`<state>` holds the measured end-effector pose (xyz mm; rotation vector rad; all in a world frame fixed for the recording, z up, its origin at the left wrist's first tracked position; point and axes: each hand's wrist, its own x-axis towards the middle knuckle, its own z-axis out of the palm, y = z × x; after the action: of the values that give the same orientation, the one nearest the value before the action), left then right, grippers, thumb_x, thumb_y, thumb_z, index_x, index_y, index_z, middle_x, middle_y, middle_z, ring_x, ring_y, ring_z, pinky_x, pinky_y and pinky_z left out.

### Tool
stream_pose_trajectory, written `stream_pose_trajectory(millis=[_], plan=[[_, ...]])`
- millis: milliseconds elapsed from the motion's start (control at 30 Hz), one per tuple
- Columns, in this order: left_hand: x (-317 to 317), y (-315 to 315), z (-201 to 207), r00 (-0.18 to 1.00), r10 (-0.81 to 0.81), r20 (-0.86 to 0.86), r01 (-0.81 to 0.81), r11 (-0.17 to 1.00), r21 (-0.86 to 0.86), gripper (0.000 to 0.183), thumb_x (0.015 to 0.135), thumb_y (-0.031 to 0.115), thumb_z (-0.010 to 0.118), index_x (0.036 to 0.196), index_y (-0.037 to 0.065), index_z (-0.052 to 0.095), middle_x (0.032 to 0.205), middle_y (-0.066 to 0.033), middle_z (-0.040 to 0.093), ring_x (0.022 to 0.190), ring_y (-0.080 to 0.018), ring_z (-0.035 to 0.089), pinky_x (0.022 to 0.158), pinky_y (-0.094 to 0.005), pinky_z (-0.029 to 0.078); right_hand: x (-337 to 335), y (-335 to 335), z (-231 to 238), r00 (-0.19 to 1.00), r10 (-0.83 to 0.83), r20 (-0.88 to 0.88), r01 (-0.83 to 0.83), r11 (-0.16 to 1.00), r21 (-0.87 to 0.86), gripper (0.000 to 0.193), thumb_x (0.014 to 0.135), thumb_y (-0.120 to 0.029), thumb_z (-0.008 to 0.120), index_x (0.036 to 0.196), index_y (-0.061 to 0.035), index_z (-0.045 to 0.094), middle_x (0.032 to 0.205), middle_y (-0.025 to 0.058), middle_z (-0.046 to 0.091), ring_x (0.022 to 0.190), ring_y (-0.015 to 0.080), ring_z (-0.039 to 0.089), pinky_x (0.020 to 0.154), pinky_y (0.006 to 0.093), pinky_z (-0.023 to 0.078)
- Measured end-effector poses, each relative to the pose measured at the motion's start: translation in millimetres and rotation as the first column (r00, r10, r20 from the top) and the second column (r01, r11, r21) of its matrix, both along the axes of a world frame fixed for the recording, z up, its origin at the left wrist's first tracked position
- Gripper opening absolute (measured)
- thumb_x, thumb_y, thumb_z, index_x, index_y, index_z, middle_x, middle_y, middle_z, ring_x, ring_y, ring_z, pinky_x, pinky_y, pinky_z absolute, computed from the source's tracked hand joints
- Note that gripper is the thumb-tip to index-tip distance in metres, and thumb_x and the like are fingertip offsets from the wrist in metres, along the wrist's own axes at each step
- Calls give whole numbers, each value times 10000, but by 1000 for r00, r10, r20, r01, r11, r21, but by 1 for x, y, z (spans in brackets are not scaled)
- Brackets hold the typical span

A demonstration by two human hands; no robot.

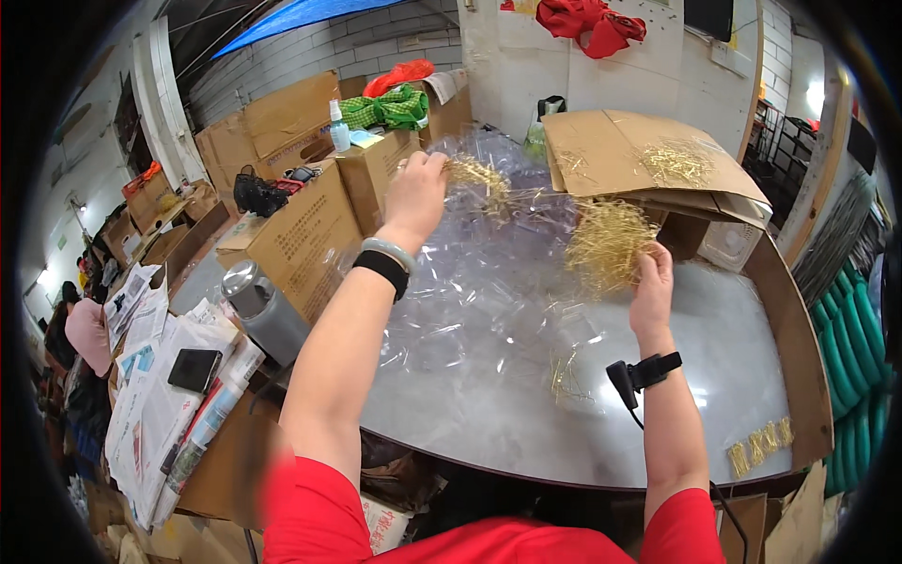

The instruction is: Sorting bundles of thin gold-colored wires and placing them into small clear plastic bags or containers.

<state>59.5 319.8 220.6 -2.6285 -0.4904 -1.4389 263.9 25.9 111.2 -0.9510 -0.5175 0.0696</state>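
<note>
My left hand (pixel 416 195) is raised over the far left of the table, fingers closed on a small bunch of thin gold wire pieces (pixel 481 180). Farther right, my right hand (pixel 653 284) pinches the edge of a large tangled clump of gold wires (pixel 604 242), just in front of a cardboard box. Beneath both hands lie many clear plastic pieces (pixel 470 282), piled loosely. A few loose gold wires (pixel 566 376) rest on the tabletop nearer to me. What the fingertips press on is partly hidden.
More gold wires (pixel 678 162) lie on the flattened cardboard box (pixel 592 141). Several small gold bundles (pixel 763 446) sit at the grey table's (pixel 507 414) near right corner, beside a cardboard rim (pixel 799 367). At left stand cartons (pixel 315 235), a grey flask (pixel 263 301) and papers (pixel 155 385).
</note>
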Motion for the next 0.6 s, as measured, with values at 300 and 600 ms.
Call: stream_pose_trajectory(millis=[300, 600], plan=[[92, -120, -38, 950, -311, -39, 272, 881, -388, 240, 927, 291, 620, 1042, 89, 679, 988, -151, 690, 925, -374, 658, 809, -463, 521, 45, -76, -15, 756, 210, -620, 89, 905, 416, 541, 1000, -446, 460, 1362, -54, 545, 1390, 195, 555, 1290, 353, 528, 1068, 556, 452], [185, -194, -70, 810, -501, 306, 372, 35, -927, 293, 987, 291, 613, 1059, 11, 659, 888, -66, 678, 777, -165, 657, 651, -353, 564, 70, -142, -51, 712, 460, -531, -78, 803, 591, 663, 923, -549, 542, 1428, -121, 495, 1416, 170, 531, 1307, 371, 489, 1092, 608, 383]])
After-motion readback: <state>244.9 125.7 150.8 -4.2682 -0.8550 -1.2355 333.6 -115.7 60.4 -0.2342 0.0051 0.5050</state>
